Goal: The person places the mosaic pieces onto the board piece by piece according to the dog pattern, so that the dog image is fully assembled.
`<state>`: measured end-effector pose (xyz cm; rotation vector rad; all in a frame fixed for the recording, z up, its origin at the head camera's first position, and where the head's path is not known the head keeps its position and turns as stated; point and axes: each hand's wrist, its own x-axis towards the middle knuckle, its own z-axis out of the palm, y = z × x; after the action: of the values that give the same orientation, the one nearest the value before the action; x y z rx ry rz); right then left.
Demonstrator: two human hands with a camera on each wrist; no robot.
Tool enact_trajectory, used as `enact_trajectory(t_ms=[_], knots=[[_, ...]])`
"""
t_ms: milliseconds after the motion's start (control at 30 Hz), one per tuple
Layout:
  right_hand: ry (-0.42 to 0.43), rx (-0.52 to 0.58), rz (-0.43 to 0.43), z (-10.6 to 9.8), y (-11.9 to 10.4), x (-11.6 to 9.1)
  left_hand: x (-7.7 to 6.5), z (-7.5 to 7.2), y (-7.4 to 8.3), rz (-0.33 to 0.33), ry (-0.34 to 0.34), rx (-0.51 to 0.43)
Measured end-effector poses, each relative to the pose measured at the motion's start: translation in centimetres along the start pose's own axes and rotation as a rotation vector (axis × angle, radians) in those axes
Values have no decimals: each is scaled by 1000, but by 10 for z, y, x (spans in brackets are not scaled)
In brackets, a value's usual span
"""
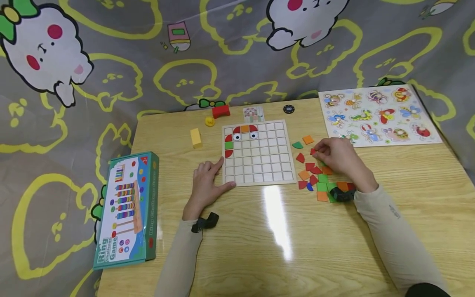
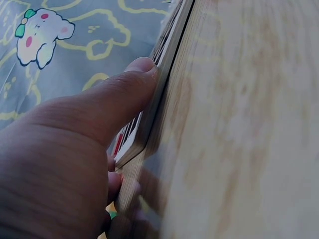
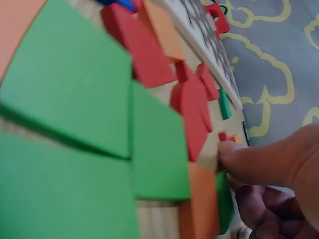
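A wooden grid board [image 1: 292,165] lies on the table with red, orange and green pieces and two eye tiles in its upper left squares. My left hand [image 1: 205,183] rests at the board's lower left corner, thumb on the front edge and forefinger at the left side; the left wrist view shows the thumb against the rim. To the right of the board, my right hand [image 1: 341,156] pinches a small red piece [image 1: 313,152] between thumb and forefinger. Below that hand lie loose red, orange and green pieces, among them a green square [image 3: 70,79] close to the right wrist camera.
An insect puzzle board [image 1: 375,138] lies at the back right. A ring game box [image 1: 150,206] stands at the left. Behind the grid board are a picture card [image 1: 254,114], a black chip [image 1: 288,109], a red block [image 1: 221,111] and a yellow block [image 1: 196,138].
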<state>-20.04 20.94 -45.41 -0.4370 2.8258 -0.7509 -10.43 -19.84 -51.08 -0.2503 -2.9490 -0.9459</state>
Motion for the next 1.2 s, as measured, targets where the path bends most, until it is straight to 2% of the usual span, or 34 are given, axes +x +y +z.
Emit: enact_trajectory(t_ms=[100,333,467,733,967,1067,1200], knots=[[14,-3,-27,3,0,2,0,-1,0,6,2,7],[-41,25,-117,6,0,11,0,-1,-1,-4,-12,14],[-32,13,-158,9,2,14,0,0,0,-8,-18,15],[-36,71,-103,8,1,14,1,-2,1,-7,-19,12],[-11,60,-117,10,-4,19,1,-1,0,9,-13,21],[33,108,-115,11,-14,29,1,-1,-1,13,-9,29],[86,233,-127,14,-39,51,1,0,-1,14,-1,29]])
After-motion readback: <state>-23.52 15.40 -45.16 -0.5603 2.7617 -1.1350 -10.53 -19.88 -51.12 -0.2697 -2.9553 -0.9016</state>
